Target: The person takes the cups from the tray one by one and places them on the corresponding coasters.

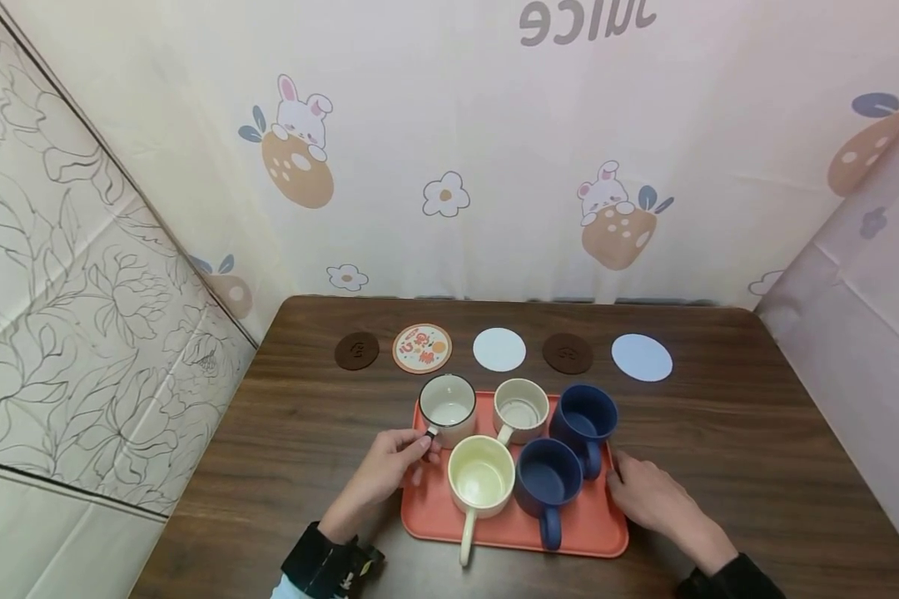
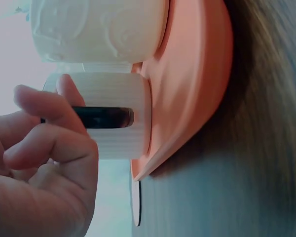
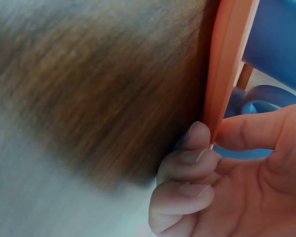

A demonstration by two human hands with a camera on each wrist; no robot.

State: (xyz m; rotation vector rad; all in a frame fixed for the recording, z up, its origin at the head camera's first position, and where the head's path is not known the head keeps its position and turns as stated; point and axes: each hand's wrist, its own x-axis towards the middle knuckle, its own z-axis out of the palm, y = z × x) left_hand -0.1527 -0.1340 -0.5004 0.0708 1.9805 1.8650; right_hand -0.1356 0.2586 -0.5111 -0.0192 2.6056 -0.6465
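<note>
A coral tray carries several mugs. At its back left corner stands a white mug with a dark rim. My left hand holds this mug by its black handle, fingers curled round it in the left wrist view. On the tray's right side, my right hand pinches the rim between thumb and fingers. A pale green mug is at the front left, handle pointing toward me. Beside it sits a blue mug, with another blue mug and a cream mug behind.
Along the back of the wooden table lies a row of round coasters: a brown one, a patterned one, a white one, another brown one and another white one. A printed curtain hangs behind.
</note>
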